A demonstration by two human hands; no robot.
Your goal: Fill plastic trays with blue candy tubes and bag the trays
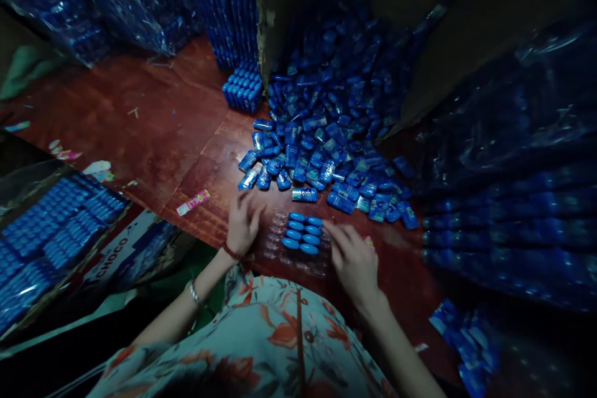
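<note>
A clear plastic tray (280,247) lies on the red-brown floor in front of me, with several small blue packs (303,233) standing in its pockets. My left hand (242,221) rests at the tray's left edge, fingers curled downward; whether they hold anything is hidden. My right hand (352,255) sits at the tray's right edge, fingers stretched toward the blue packs and touching the nearest ones. A loose heap of blue packs (326,137) spreads just beyond the tray.
An open cardboard box (261,25) spills the heap at the back. Wrapped bundles of blue packs (513,230) stack on the right. A box of filled trays (51,236) stands at the left. A pink wrapper (193,201) lies on the floor.
</note>
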